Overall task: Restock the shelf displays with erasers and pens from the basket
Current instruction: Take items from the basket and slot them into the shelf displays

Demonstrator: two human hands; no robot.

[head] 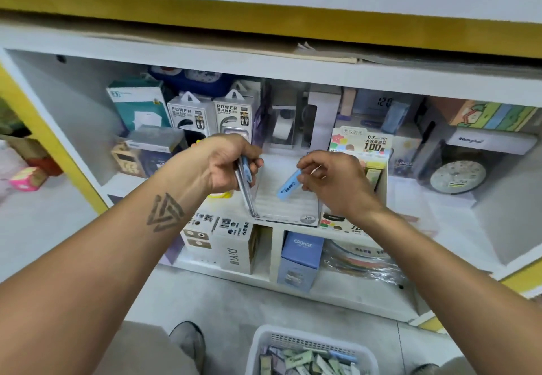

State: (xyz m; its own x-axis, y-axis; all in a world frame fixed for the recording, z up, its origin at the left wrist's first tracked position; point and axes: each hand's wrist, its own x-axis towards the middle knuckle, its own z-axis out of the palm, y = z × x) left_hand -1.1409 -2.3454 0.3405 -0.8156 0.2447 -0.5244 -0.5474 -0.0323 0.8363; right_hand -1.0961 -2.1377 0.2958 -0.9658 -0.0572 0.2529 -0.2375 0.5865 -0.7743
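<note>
your left hand (231,163) is curled around a few light blue items (245,178), too blurred to name, above the clear display box (281,198) on the shelf. your right hand (331,178) pinches one light blue eraser (289,184) over that box. the white basket (261,342) of erasers sits on the floor below.

White shelving unit (293,72) with yellow trim (205,16); grey floor (223,310) below, evenly lit. Stocked background goods noted: power bank boxes (211,113), round clock (457,176), blue carton (300,260) on lower tier
</note>
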